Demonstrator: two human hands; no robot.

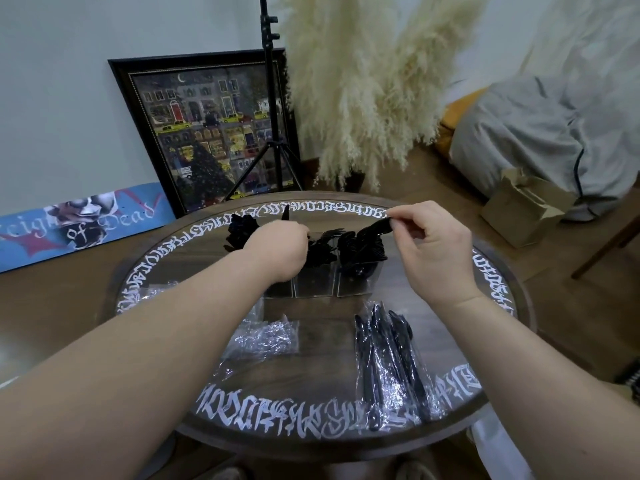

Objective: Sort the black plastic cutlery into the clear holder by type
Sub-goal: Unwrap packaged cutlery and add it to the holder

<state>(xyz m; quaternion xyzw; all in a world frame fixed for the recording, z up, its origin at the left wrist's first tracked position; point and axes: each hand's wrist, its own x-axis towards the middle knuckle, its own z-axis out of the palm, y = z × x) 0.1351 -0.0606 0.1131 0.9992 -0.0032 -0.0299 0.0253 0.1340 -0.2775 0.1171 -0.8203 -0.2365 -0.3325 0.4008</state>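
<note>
Your right hand (429, 251) is pinching a black spoon (375, 227) by its tip over the right compartment of the clear holder (313, 284), which is standing toward the table's (166, 268) far edge. Your left hand (277, 251) is curling round a black piece (286, 213) above the holder's left side. A wrapped cutlery bundle (391, 358) is lying near the table's front right edge, with an empty wrapper (266, 337) lying left of it.

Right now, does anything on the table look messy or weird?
Yes. Crinkled empty wrappers lie loose near the middle, and one wrapped cutlery bundle still waits unsorted near the table edge.
</note>
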